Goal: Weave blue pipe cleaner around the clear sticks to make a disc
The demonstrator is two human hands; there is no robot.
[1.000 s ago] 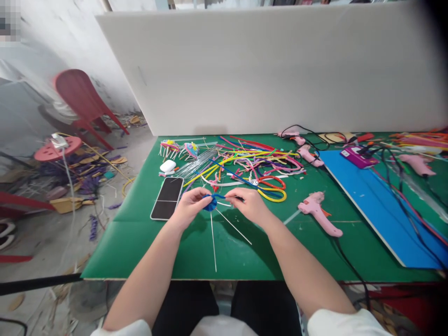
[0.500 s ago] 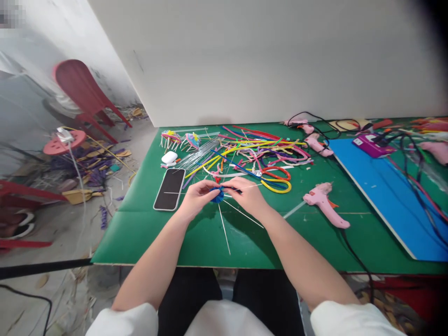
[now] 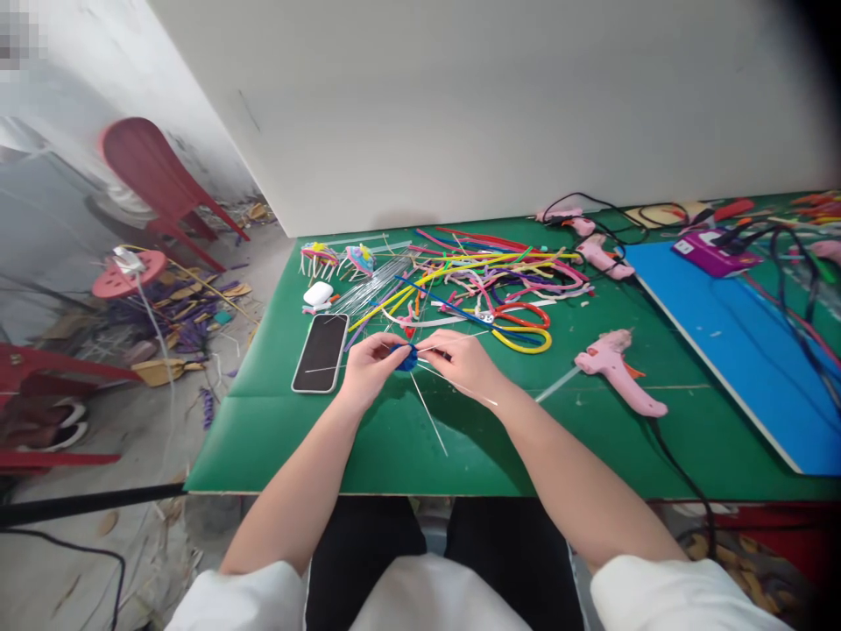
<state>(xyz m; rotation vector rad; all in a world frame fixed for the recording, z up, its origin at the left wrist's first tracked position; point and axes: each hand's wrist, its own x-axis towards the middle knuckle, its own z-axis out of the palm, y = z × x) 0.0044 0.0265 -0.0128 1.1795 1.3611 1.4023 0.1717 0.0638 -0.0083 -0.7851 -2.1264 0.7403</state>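
Observation:
Over the green table, a small round blue pipe-cleaner piece (image 3: 403,358) is between my hands, with several thin pale sticks (image 3: 430,415) radiating from it. My left hand (image 3: 371,364) pinches its left side between thumb and fingers. At its right edge, the fingers of my right hand (image 3: 458,358) are closed; whether they grip the blue strand or a stick is hard to make out. Just beyond lie scissors (image 3: 526,342) with red and yellow handles, among loose pipe cleaners (image 3: 486,279). To the left lies a phone (image 3: 321,353), screen up.
A pink glue gun (image 3: 618,372) with a cord lies on the right, near a blue board (image 3: 729,350) and a purple power strip (image 3: 713,254). Clear thin sticks (image 3: 374,285), a white earbud case (image 3: 319,294) and two small colourful woven pieces (image 3: 360,259) sit at the back left.
The view has shifted slightly. The blue piece and its sticks have turned a little, and my right fingers have moved along its right edge. My left hand keeps its pinch.

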